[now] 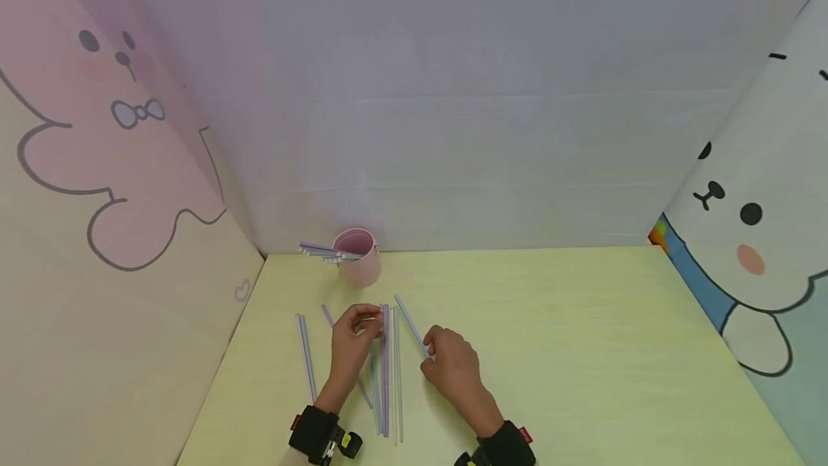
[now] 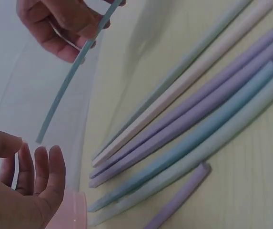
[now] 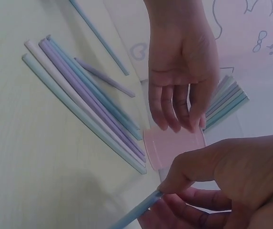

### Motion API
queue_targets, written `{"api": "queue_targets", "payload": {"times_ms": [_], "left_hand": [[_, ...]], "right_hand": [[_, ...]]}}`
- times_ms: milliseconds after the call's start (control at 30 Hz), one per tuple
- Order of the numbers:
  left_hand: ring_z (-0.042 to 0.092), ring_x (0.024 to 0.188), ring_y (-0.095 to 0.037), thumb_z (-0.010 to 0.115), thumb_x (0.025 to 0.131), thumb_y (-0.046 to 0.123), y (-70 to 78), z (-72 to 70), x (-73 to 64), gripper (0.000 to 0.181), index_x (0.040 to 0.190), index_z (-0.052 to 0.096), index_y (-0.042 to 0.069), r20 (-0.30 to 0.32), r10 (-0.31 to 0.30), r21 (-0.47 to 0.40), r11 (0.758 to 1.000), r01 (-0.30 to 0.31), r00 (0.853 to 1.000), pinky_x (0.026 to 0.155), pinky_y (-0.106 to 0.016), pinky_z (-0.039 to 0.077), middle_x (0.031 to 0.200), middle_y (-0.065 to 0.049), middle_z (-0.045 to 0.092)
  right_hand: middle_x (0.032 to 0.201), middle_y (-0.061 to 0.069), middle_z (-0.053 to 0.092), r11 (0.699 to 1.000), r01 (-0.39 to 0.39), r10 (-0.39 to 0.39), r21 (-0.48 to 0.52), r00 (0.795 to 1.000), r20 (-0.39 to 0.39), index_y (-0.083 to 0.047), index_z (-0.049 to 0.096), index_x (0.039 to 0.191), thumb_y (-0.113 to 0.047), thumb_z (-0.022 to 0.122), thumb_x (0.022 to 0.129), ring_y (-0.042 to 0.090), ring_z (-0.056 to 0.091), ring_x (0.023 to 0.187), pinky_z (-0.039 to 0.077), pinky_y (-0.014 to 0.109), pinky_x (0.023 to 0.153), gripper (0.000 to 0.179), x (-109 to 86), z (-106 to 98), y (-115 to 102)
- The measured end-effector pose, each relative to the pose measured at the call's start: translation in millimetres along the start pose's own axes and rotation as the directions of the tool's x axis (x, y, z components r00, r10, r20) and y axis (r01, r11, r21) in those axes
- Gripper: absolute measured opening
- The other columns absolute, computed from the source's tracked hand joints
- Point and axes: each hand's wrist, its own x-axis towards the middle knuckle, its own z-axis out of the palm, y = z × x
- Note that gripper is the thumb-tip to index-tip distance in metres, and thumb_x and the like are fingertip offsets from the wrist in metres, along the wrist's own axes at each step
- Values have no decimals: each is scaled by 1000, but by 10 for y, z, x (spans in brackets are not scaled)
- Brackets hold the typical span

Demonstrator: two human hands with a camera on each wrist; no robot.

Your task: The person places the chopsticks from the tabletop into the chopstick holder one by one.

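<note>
The right hand (image 1: 455, 367) pinches 1 blue stick (image 1: 411, 326) raised above the desk (image 1: 595, 351), while the left hand (image 1: 352, 338), its fingers loosely bent and holding nothing, hovers near that stick's far end, beside a row of pastel sticks (image 1: 386, 380) lying on the near side of the pink cup (image 1: 364, 270).

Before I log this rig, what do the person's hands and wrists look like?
Left hand and right hand: bare, no gloves or rings visible. A wide black left wristband and matching right wristband, each with a small red tag and a black attachment marked yellow-green; the right one is partly cut off by the frame. No cables visible.
</note>
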Motion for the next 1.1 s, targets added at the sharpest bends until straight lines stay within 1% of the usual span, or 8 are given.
{"api": "queue_targets", "payload": {"times_ms": [100,167,300,533,667,800,933,1100], "left_hand": [[66,85,-41,69,89,-1,-7,84,-26,25,112,62,-10,29,-53,-37,998,54,998,73,-52,61,101,-22,66],[64,89,-46,68,90,0,-12,126,-45,29,115,59,-12,58,-79,-84,993,84,995,76,-56,59,103,-26,64],[62,92,-50,67,92,4,-4,172,-75,33,118,55,-13,100,-98,-162,980,114,990,82,-65,52,103,-28,61],[69,87,-32,66,93,4,62,159,-79,37,121,49,-15,122,-106,-229,964,132,987,82,-65,51,101,-21,59],[70,86,-28,66,93,3,121,136,-70,40,123,47,-16,116,-146,-252,952,171,982,84,-65,51,102,-22,57],[70,83,-23,67,92,4,177,119,-59,36,120,50,-11,118,-184,-277,938,210,976,86,-65,50,102,-21,56],[69,83,-22,68,92,5,214,100,-47,33,118,52,-6,124,-179,-269,941,207,976,85,-63,51,102,-20,57],[68,82,-23,67,92,3,278,66,-31,33,120,52,-6,140,-124,-240,958,155,982,83,-65,51,104,-21,57]], "right_hand": [[75,-1,61,1000,13,-12,20,1000,-11,-9,66,92,-1,67,70,12,51,58,42,24,44,23,11,7,-28],[76,-1,62,999,33,-32,36,999,-21,-9,66,92,-2,68,70,11,52,59,42,23,44,24,17,6,-44],[79,0,64,996,66,-64,66,997,-30,-10,67,93,-1,68,69,9,57,59,45,23,45,26,19,-2,-67],[82,-1,66,986,109,-108,126,994,-16,-11,67,99,-3,68,73,9,63,65,51,24,50,28,7,-13,-88],[84,-1,67,978,139,-139,153,990,-12,-10,67,102,-3,69,75,9,65,67,54,24,52,28,7,-11,-93],[84,1,68,972,162,-161,173,987,-17,-9,67,102,-3,69,75,10,65,68,56,25,55,27,11,-12,-100],[84,1,68,965,177,-176,196,984,-20,-9,67,102,-3,69,75,11,66,68,58,26,57,27,18,-10,-106],[83,-1,68,955,177,-181,236,984,-6,-10,67,101,-4,70,76,10,66,68,58,25,58,26,23,-5,-118]]}}
